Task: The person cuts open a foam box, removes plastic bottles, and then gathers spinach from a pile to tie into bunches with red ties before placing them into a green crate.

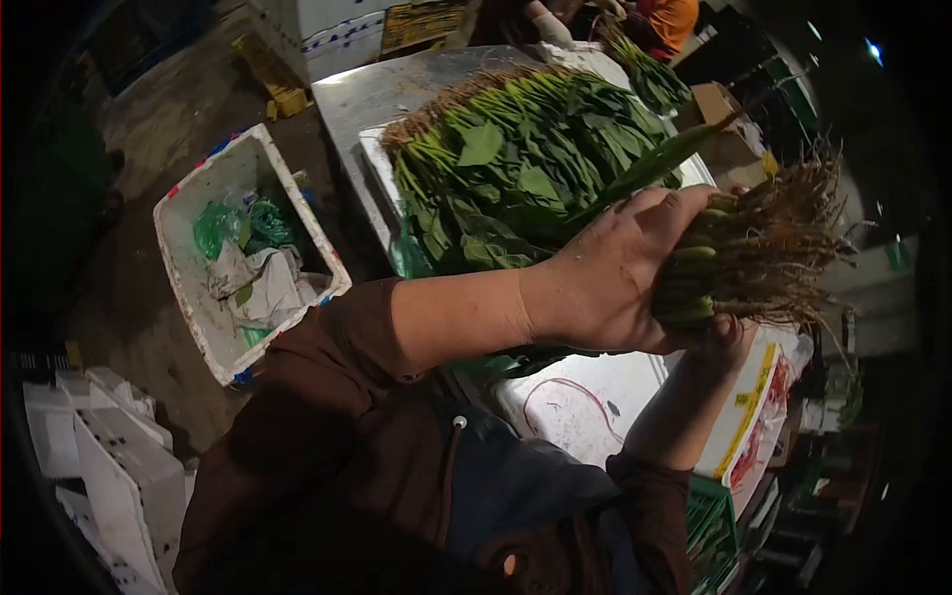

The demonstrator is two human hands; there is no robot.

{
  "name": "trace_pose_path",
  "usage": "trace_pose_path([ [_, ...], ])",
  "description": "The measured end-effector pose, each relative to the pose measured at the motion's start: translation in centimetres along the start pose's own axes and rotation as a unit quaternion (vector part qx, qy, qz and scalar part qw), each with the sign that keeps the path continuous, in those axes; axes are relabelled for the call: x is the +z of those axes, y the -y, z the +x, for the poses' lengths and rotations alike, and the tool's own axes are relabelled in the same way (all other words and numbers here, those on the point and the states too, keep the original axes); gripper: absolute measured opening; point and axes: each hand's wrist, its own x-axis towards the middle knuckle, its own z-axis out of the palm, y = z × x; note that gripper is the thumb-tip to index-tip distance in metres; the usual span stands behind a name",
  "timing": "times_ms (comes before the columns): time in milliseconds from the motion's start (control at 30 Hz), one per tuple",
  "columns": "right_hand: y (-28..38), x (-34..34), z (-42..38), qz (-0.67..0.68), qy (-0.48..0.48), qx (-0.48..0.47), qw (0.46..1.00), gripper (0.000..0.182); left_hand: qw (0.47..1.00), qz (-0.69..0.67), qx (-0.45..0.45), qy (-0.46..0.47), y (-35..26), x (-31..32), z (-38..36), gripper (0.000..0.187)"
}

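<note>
My left hand (625,268) is wrapped around a bunch of rooted leafy greens (764,248), its thick green stem bases and brown roots pointing right. One long leaf (664,159) slants past the top of that hand. Under the bunch is my right hand (732,335), mostly hidden; its visible fingers press against the lower stems. Beyond my left forearm, a large pile of leafy greens (535,159) lies in a white foam tray (377,159), roots toward the far side.
The tray rests on a metal table (347,104). At left, a white foam box (174,238) holds plastic bags and scraps. A white foam lid (565,402), a yellow-taped box (744,407) and a green crate (709,526) are near me. Another person's gloved hand (555,32) is across the table.
</note>
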Motion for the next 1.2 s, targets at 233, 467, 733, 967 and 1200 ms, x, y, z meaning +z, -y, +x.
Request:
trace_pose_path([
  [233, -0.1, -3.6, -9.6, 0.095, -0.106, 0.024, 0.989, 0.112, 0.920, -0.273, -0.221, 0.174, -5.1, 8.2, -2.2, 0.109],
  [467, -2.3, -7.0, -18.0, 0.167, -0.175, 0.036, 0.970, 0.077, 0.791, -0.337, -0.416, 0.296, -8.6, 12.5, -5.0, 0.132],
  [733, 2.1, -9.4, -21.5, -0.014, -0.184, 0.042, 0.982, 0.097, 0.667, -0.460, -0.458, 0.366, -12.2, 14.7, 1.2, 0.090],
  [967, 4.7, -11.3, -24.7, -0.003, -0.223, 0.035, 0.974, 0.083, 0.705, -0.464, -0.391, 0.366, -15.6, 18.1, 0.9, 0.086],
  [1200, 5.4, -13.3, -27.6, 0.027, -0.209, 0.022, 0.977, 0.088, 0.714, -0.494, -0.395, 0.302, -18.4, 20.9, -1.4, 0.110],
])
